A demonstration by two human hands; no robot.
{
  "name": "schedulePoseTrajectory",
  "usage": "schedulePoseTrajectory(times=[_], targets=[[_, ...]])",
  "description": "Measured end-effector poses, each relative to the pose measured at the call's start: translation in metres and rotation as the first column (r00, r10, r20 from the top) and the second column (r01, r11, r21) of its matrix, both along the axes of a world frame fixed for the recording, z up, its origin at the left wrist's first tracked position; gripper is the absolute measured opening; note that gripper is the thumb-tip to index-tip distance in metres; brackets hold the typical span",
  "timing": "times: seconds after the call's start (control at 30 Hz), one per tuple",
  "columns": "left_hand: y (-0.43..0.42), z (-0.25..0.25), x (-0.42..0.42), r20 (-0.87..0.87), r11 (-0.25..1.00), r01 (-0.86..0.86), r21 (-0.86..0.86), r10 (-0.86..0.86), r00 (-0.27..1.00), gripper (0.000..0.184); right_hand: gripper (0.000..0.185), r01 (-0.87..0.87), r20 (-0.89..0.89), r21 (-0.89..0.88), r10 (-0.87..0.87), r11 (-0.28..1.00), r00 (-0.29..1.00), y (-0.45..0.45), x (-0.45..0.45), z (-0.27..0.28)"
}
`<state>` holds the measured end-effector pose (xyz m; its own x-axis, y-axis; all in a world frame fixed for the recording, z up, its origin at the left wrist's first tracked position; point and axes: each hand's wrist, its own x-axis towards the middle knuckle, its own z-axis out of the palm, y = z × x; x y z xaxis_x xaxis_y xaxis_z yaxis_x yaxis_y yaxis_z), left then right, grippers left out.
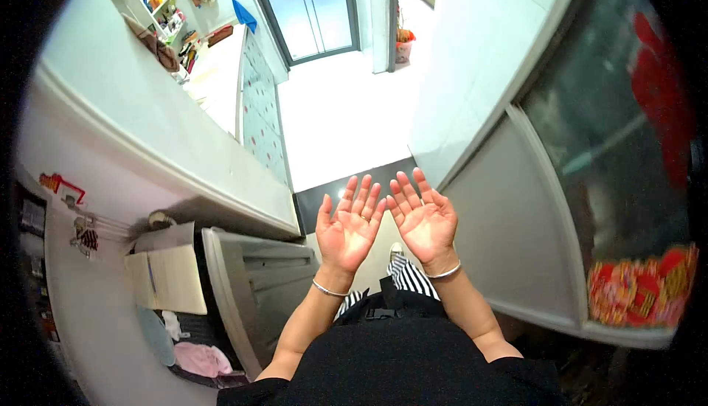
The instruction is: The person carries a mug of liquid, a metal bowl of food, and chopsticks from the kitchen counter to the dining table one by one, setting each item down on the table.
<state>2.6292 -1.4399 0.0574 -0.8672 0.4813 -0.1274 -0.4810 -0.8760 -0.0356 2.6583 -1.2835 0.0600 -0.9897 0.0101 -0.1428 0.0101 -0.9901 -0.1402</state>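
Both palms are turned up in front of my body, side by side, with the fingertips pointing away from me. My left hand (346, 233) has its fingers stretched and spread, and nothing lies in it. A ring shows on one finger, and a silver bangle (331, 289) circles that wrist. Close beside it, my right hand (424, 221) is likewise open and bare-palmed, with a ring and another silver bangle (445, 272). The two little fingers nearly meet. Below the hands are a black top (391, 365) and black-and-white striped trousers (413, 277).
A dark threshold strip (361, 182) crosses the doorway ahead, before a bright floor (346, 118) and a glass door (313, 11). A grey sliding door (509, 221) stands at right. On the left are a counter (225, 74), a cardboard box (177, 277) and a pink cloth (200, 359).
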Motion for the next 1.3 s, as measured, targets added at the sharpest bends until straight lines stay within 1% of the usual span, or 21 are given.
schedulePoseTrajectory(times=[0.03, 0.07, 0.13, 0.17, 0.27, 0.3, 0.5, 0.6, 0.67, 0.73, 0.8, 0.83, 0.9, 0.93, 1.0, 1.07, 1.17, 1.3], targets=[[0.006, 0.003, -0.027, -0.025, 1.0, -0.025, 0.008, 0.025, 0.999, 0.053, 0.048, -0.028, -0.028, -0.004, 0.027, 1.0, 0.999, 0.008, -0.029, 0.004], [0.012, 0.007, -0.051, -0.006, 0.999, -0.049, 0.019, 0.049, 0.999, 0.053, 0.048, -0.061, -0.047, -0.004, 0.06, 0.998, 0.997, 0.017, -0.058, 0.009], [0.023, 0.019, -0.093, -0.051, 0.992, -0.122, -0.013, 0.121, 0.991, 0.055, 0.048, -0.087, -0.035, 0.012, 0.088, 0.996, 0.996, 0.032, -0.104, 0.024], [0.028, 0.025, -0.114, -0.031, 0.988, -0.151, -0.018, 0.151, 0.988, 0.055, 0.048, -0.093, -0.041, 0.016, 0.094, 0.996, 0.995, 0.038, -0.13, 0.029], [0.041, 0.01, -0.179, -0.004, 0.986, -0.164, -0.021, 0.164, 0.986, 0.055, 0.048, -0.094, -0.061, 0.022, 0.095, 0.995, 0.994, 0.053, -0.2, 0.026], [0.046, 0.007, -0.202, 0.025, 0.988, -0.152, -0.002, 0.152, 0.988, 0.053, 0.048, -0.088, -0.043, 0.02, 0.089, 0.996, 0.995, 0.057, -0.221, 0.02], [0.057, -0.016, -0.367, 0.014, 0.997, -0.067, 0.023, 0.067, 0.998, 0.052, 0.047, -0.008, 0.009, 0.012, 0.007, 1.0, 1.0, 0.062, -0.368, -0.008], [0.065, -0.003, -0.459, 0.013, 1.0, -0.008, 0.03, 0.008, 1.0, 0.052, 0.048, 0.022, 0.005, -0.007, -0.022, 1.0, 1.0, 0.063, -0.451, 0.001], [0.068, 0.01, -0.518, -0.037, 0.998, 0.055, -0.014, -0.055, 0.998, 0.052, 0.048, 0.062, -0.015, 0.018, -0.062, 0.998, 0.998, 0.062, -0.506, 0.011], [0.078, 0.014, -0.568, -0.042, 0.994, 0.107, -0.02, -0.108, 0.993, 0.053, 0.048, 0.11, -0.014, 0.03, -0.11, 0.993, 0.994, 0.067, -0.547, 0.018], [0.097, 0.019, -0.61, -0.037, 0.983, 0.177, -0.039, -0.178, 0.983, 0.053, 0.048, 0.196, 0.033, 0.031, -0.197, 0.98, 0.98, 0.081, -0.58, 0.021], [0.108, 0.018, -0.629, -0.035, 0.979, 0.202, -0.042, -0.203, 0.978, 0.053, 0.048, 0.221, 0.035, 0.028, -0.222, 0.975, 0.974, 0.09, -0.595, 0.019], [0.126, 0.014, -0.664, 0.001, 0.972, 0.228, -0.05, -0.228, 0.974, 0.053, 0.047, 0.257, 0.107, 0.013, -0.257, 0.966, 0.961, 0.105, -0.624, 0.013], [0.136, 0.01, -0.68, 0.001, 0.968, 0.245, -0.046, -0.246, 0.969, 0.053, 0.047, 0.274, 0.106, 0.017, -0.274, 0.962, 0.956, 0.113, -0.639, 0.009], [0.151, -0.001, -0.713, 0.028, 0.967, 0.253, -0.015, -0.252, 0.967, 0.053, 0.047, 0.287, 0.108, 0.026, -0.288, 0.958, 0.952, 0.127, -0.67, 0.0], [0.169, -0.006, -0.743, 0.041, 0.964, 0.265, -0.024, -0.264, 0.964, 0.053, 0.047, 0.313, 0.102, 0.021, -0.314, 0.949, 0.944, 0.146, -0.704, -0.007], [0.2, -0.01, -0.801, 0.005, 0.964, 0.26, -0.052, -0.26, 0.966, 0.053, 0.046, 0.332, 0.048, -0.007, -0.332, 0.943, 0.942, 0.179, -0.774, -0.016], [0.243, -0.004, -0.877, -0.045, 0.972, 0.227, -0.057, -0.229, 0.972, 0.054, 0.044, 0.315, -0.014, -0.033, -0.316, 0.949, 0.949, 0.226, -0.869, -0.004]])
